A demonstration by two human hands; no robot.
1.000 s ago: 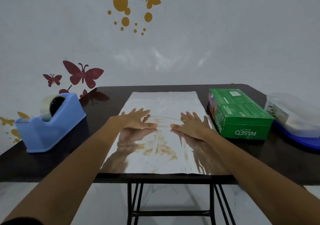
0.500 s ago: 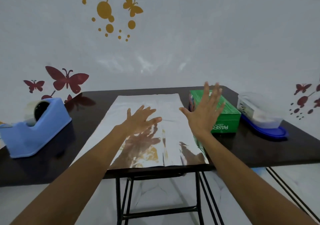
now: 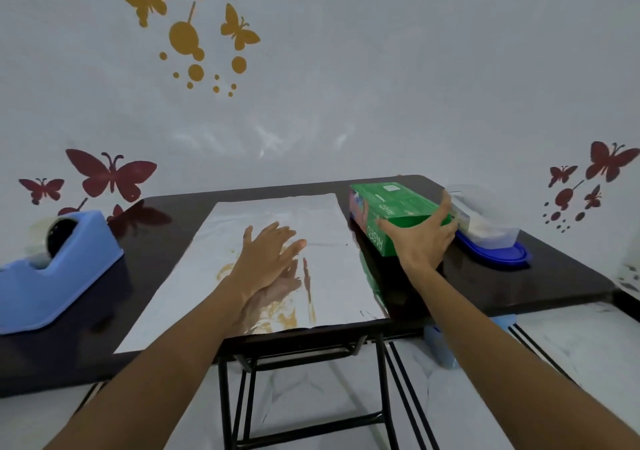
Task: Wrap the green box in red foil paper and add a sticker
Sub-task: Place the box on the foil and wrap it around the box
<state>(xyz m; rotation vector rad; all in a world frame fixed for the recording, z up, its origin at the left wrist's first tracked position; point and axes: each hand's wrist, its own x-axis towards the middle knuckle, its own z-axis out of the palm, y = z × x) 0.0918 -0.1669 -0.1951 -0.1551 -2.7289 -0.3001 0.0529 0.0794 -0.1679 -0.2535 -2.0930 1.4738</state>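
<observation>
Right hand moved onto green box, gripping it | left hand flat on foil

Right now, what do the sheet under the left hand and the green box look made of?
The foil sheet looks like thin metallised paper, silver mirror-like face up; it reflects the left hand resting on it. The green box is probably printed cardboard: slight sheen, crisp folded edges, printed lettering. The right hand grips its near end.

text: PASEO | on: green box — near side, again smaller on top
</observation>
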